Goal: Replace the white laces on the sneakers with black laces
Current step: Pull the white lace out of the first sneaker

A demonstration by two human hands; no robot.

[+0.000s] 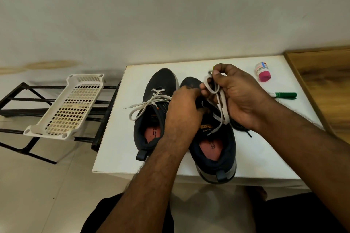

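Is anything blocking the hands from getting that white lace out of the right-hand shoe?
Nothing visible. Both the left hand and the right hand already hold the white lace above the dark sneaker.

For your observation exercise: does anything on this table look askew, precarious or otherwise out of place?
Yes. The right sneaker sits with its heel past the near edge of the white table, so it could tip off. The left sneaker lies fully on the table, white lace still threaded.

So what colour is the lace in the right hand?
White lace, held by the right hand; head view.
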